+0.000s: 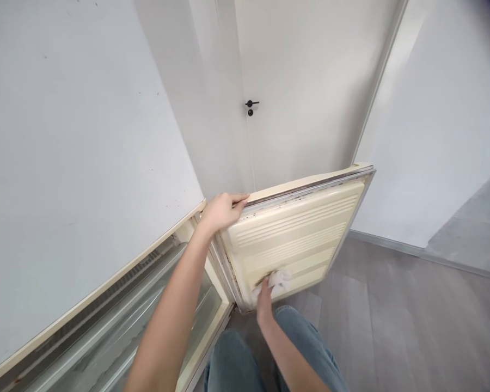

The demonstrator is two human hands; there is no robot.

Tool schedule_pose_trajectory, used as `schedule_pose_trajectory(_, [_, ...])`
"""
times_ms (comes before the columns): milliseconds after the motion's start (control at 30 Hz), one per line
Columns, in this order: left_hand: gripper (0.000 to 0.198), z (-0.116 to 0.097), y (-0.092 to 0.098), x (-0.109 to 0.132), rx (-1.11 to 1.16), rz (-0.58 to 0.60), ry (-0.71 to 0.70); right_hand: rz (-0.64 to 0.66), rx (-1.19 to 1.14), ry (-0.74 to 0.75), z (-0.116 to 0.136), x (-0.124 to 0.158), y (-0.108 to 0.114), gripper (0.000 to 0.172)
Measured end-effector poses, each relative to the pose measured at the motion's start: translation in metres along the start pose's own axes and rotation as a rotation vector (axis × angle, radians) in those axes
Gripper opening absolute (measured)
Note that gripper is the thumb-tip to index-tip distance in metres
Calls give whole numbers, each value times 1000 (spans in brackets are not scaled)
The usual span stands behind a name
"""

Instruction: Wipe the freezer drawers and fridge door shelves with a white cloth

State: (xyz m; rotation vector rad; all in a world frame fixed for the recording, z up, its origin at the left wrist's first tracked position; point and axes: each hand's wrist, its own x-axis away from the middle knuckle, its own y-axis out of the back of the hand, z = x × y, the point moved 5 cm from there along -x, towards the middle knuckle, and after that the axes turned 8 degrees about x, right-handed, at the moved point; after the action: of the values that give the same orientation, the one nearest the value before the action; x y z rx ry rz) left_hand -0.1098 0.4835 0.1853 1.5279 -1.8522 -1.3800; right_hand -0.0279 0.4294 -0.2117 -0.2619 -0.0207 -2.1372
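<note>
A cream freezer door point(302, 228) stands open, its ribbed inner panel facing me. My left hand point(224, 211) grips the door's top edge near the hinge side, thumb and fingers closed over it. Low on the inner panel, my right hand point(264, 299) is closed on a crumpled white cloth point(281, 279) pressed against the ribs; hand and cloth are slightly blurred. Dark grime marks the grey door seal point(228, 267) along its top and hinge side.
On the left is the open freezer cabinet point(163, 267), with clear drawer fronts point(122, 326) inside and a white top point(85, 163). A white room door with a black handle point(251, 103) stands behind. My knees point(237, 359) are below, over grey plank flooring point(392, 310).
</note>
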Motion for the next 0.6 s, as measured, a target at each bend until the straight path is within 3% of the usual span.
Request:
schedule_pose_trajectory(167, [41,-2,0,-1,-19,1,7,-207,4,63,53,-94,77,78])
schedule_pose_trajectory(267, [41,-2,1,0,-28,3,17,-250,6,69,68,-115,95,78])
schedule_pose_trajectory(333, [41,-2,0,0,-19,3,13,-229,9,72,67,-105,86,81])
schedule_pose_trajectory(400, [41,-1,-1,0,3,-1,0,-175,13,73,59,-78,64,85])
schedule_pose_trajectory(533, [41,0,-1,0,8,-7,-6,-10,15,63,27,4,4,91])
schedule_pose_trajectory(600, [42,0,-1,0,-13,-10,8,162,19,6,0,45,-25,92])
